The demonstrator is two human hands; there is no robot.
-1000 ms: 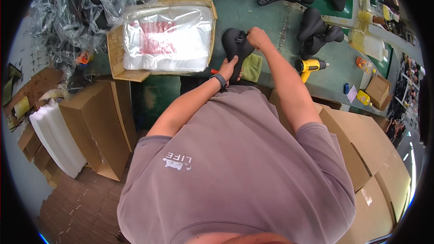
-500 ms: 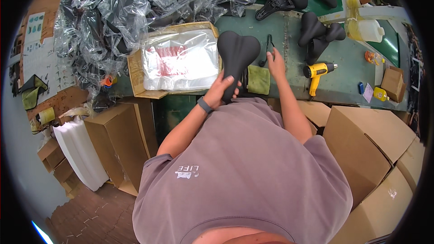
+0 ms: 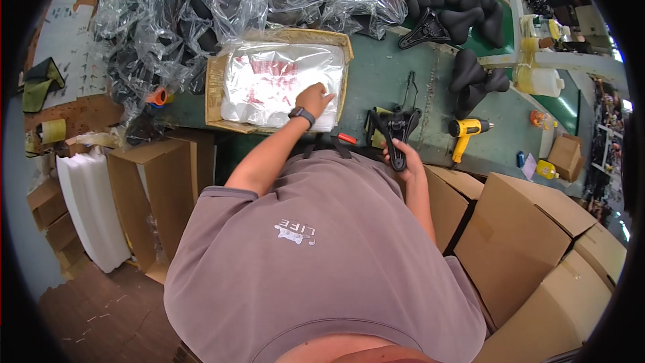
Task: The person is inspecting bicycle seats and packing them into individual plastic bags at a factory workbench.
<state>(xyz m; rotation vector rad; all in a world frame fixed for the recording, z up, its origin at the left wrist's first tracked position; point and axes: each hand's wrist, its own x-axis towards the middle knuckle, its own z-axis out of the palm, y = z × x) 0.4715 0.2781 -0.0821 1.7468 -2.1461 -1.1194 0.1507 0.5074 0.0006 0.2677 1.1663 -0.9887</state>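
Note:
My right hand (image 3: 408, 161) grips the narrow nose of a black bicycle saddle (image 3: 398, 125), whose ribbed underside faces up. The saddle's wide end points away from me, over a dark green cloth (image 3: 377, 136) that it partly hides. My left hand (image 3: 314, 100) rests on a stack of clear plastic bags with red print (image 3: 269, 87) in a cardboard box (image 3: 213, 97). Its fingers are a little apart on the plastic, with no bag visibly lifted. Just past the saddle lies a thin black wire tool (image 3: 410, 86).
A yellow heat gun (image 3: 463, 134) lies right of the saddle. More black saddles (image 3: 463, 23) are piled at the back right, and plastic-wrapped ones (image 3: 235, 0) at the back left. A red-handled tool (image 3: 347, 138) is at the bench's near edge. Cardboard boxes (image 3: 517, 242) stand at my right.
The saddle has passed from my left hand to my right and been turned underside up. My left hand has moved left onto the bags. The view has shifted slightly.

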